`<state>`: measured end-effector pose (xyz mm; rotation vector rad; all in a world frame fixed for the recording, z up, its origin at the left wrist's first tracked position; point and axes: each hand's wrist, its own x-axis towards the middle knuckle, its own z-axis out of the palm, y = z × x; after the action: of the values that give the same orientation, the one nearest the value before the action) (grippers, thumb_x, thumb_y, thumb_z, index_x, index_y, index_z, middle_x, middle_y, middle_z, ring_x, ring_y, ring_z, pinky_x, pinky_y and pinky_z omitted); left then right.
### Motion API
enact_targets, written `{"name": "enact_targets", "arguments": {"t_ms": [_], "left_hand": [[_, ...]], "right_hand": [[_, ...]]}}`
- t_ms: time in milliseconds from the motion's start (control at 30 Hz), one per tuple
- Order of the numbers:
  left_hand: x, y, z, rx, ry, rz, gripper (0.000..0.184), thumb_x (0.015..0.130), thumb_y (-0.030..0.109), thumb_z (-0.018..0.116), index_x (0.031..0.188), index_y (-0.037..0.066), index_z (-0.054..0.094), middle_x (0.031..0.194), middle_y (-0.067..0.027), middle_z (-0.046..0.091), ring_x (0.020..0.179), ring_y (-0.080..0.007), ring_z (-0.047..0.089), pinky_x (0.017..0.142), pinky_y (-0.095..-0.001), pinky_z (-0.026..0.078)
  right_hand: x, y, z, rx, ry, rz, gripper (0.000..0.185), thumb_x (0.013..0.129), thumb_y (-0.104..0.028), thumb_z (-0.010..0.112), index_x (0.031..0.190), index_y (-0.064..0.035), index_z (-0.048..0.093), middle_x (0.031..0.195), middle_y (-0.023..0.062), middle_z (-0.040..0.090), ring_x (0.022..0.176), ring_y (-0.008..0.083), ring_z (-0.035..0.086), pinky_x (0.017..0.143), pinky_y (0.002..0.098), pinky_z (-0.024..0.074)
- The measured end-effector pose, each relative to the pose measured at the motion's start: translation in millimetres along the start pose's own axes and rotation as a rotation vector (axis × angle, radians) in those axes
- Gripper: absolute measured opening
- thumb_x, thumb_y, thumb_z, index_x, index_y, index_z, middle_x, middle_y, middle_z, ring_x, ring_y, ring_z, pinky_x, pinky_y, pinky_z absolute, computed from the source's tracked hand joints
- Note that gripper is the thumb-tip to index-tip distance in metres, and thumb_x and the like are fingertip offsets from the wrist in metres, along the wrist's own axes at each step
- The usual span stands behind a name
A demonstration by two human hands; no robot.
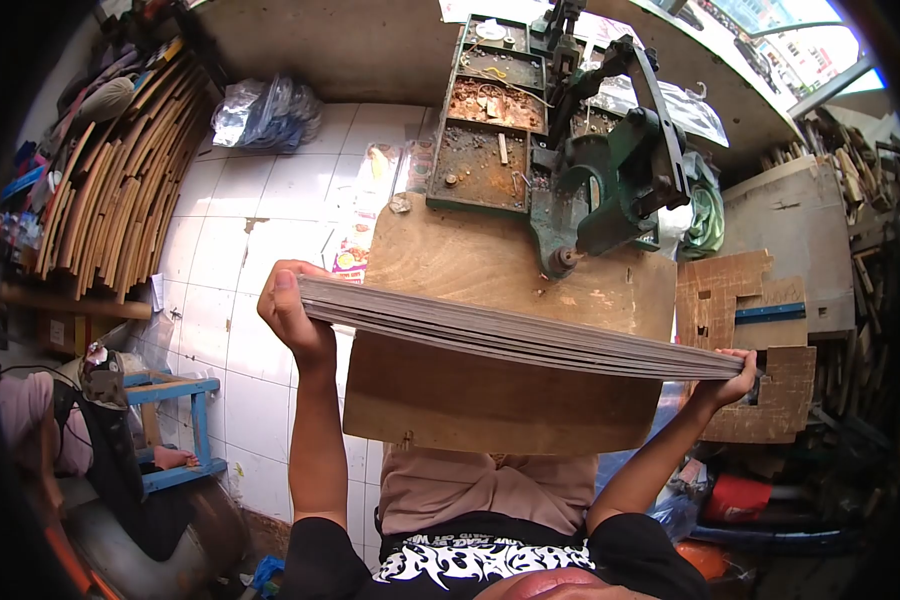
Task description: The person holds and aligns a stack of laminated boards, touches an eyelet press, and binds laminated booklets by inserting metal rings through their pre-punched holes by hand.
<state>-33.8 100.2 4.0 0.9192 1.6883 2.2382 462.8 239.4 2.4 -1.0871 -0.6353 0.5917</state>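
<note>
A stack of long, thin grey sheets (515,332) spans the space in front of me, edges facing me and slanting down to the right. The sheets bow slightly, with narrow gaps between the lower ones. My left hand (297,312) is closed around the left end, thumb on top. At the opposite end, the fingers of my right hand (738,376) wrap the corner. Beneath the stack lies a wooden work board (440,250), partly hidden by it. What the sheets are made of I cannot tell.
A green hand-press-like machine (610,190) stands beyond the stack, beside a compartmented metal tray (485,170) holding small bits. Wooden strips (130,180) lean at the left, above a blue-framed stool (185,430). Cut-out brown boards (740,340) lie at the right.
</note>
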Motion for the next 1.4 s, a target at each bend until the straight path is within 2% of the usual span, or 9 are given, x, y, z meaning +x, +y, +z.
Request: {"name": "enact_targets", "arguments": {"t_ms": [100,167,467,733,800,867,1000,1067,1400], "left_hand": [[-0.2,1.7,0.2,-0.011,0.0,-0.012,0.043,0.093,0.034,0.038,0.072,-0.001,0.051,0.061,-0.0107,0.056,0.056,-0.0155,0.051,0.057,-0.0272,0.041],[-0.3,2.9,0.5,-0.013,-0.007,-0.015,0.043,0.093,0.034,0.039,0.072,-0.001,0.051,0.061,-0.0108,0.056,0.057,-0.0155,0.051,0.057,-0.0273,0.042],[0.1,5.1,1.5,0.012,-0.012,-0.008,0.042,0.093,0.033,0.038,0.072,-0.001,0.051,0.059,-0.0107,0.055,0.055,-0.0158,0.052,0.055,-0.0272,0.043],[-1.5,2.7,2.9,0.034,0.01,-0.011,0.04,0.094,0.035,0.035,0.077,0.002,0.05,0.062,-0.0105,0.052,0.055,-0.0203,0.053,0.057,-0.0332,0.051],[-0.9,-2.7,-0.7,-0.015,-0.004,-0.016,0.039,0.095,0.035,0.035,0.079,0.002,0.05,0.062,-0.011,0.053,0.056,-0.0206,0.054,0.059,-0.0338,0.051],[-1.7,-0.2,5.6,-0.032,0.06,-0.032,0.042,0.093,0.035,0.034,0.073,0.001,0.048,0.06,-0.0107,0.051,0.053,-0.0205,0.054,0.056,-0.0329,0.051],[-1.0,-5.8,4.2,-0.055,0.052,-0.017,0.04,0.095,0.037,0.034,0.078,0.003,0.048,0.062,-0.0105,0.051,0.055,-0.0217,0.053,0.06,-0.0346,0.051],[-0.1,-10.8,-1.6,-0.127,0.042,-0.065,0.041,0.096,0.039,0.034,0.08,0.004,0.048,0.065,-0.009,0.051,0.059,-0.0211,0.054,0.062,-0.0355,0.051],[2.1,-13.2,-2.5,-0.249,0.017,-0.103,0.036,0.098,0.037,0.035,0.083,0.006,0.046,0.068,-0.0061,0.048,0.06,-0.0185,0.051,0.061,-0.0337,0.05]], "right_hand": [[0.9,0.1,-1.7,0.0,-0.034,0.019,0.031,0.094,-0.028,0.047,0.071,-0.007,0.049,0.065,0.0056,0.05,0.058,0.0167,0.051,0.059,0.0312,0.0485],[-1.5,-1.7,3.0,0.003,0.019,0.01,0.034,0.093,-0.027,0.045,0.067,-0.0068,0.05,0.061,0.0063,0.05,0.055,0.0181,0.051,0.055,0.0308,0.0457],[-4.5,-5.2,6.1,-0.001,0.001,-0.025,0.032,0.093,-0.026,0.046,0.067,-0.0065,0.05,0.062,0.0064,0.05,0.054,0.0178,0.051,0.053,0.0308,0.0459],[-3.1,-3.5,1.8,0.002,0.004,0.054,0.031,0.094,-0.026,0.046,0.07,-0.0068,0.05,0.063,0.0058,0.049,0.057,0.0172,0.051,0.055,0.0296,0.046],[-1.4,-2.2,-1.2,-0.033,-0.06,0.009,0.032,0.093,-0.027,0.046,0.069,-0.0066,0.049,0.063,0.0053,0.049,0.056,0.0169,0.051,0.055,0.0295,0.0462],[-1.1,-1.4,0.9,-0.058,-0.009,0.01,0.033,0.093,-0.027,0.046,0.068,-0.0062,0.049,0.062,0.0051,0.048,0.055,0.0163,0.051,0.054,0.0295,0.0464],[-5.3,-8.7,10.9,-0.078,0.017,-0.031,0.039,0.091,-0.025,0.042,0.058,-0.0045,0.047,0.053,0.0072,0.047,0.047,0.0163,0.047,0.053,0.0288,0.0463],[-0.9,-2.3,1.6,-0.157,-0.046,-0.092,0.035,0.092,-0.025,0.043,0.065,-0.0037,0.048,0.059,0.0069,0.048,0.053,0.0168,0.049,0.055,0.0304,0.0465],[-4.2,-9.8,6.1,-0.172,-0.022,-0.03,0.04,0.093,-0.024,0.038,0.062,-0.0025,0.049,0.055,0.0097,0.052,0.051,0.0169,0.05,0.057,0.0288,0.0429]]}}
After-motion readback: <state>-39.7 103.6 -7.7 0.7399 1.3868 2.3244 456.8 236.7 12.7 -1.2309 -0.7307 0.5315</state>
